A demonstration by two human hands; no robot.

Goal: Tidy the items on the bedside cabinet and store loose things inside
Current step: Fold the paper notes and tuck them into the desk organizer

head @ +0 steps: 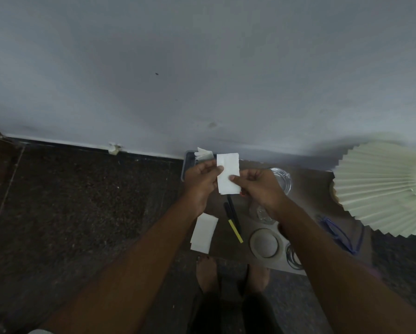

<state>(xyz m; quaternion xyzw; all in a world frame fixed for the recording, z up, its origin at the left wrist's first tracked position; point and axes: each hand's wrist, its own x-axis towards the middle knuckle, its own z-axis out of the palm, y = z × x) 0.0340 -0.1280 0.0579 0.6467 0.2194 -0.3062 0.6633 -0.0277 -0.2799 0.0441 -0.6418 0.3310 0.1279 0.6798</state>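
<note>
In the head view, just below the middle of the frame, the left hand (202, 179) and the right hand (260, 186) hold one white paper sheet (228, 169) upright between them above the bedside cabinet (310, 201). Each hand pinches a side edge with thumb and fingers (233, 178), so both are closed on the sheet. The step looks like folding or squaring it before it joins the other folded sheet (203, 233), which lies at the cabinet's lower-left edge and partly overhangs it. To do this well, keep the pinch light and near the corners, line the edges up before creasing, and fold in the air, not over the pens (233, 220) directly below. The glass ashtray (283, 179) sits just beside the right hand, so that wrist should stay lifted. The grey tray (187, 160), against the wall behind the left hand, already holds some crumpled paper and seems a fitting place for it.
</note>
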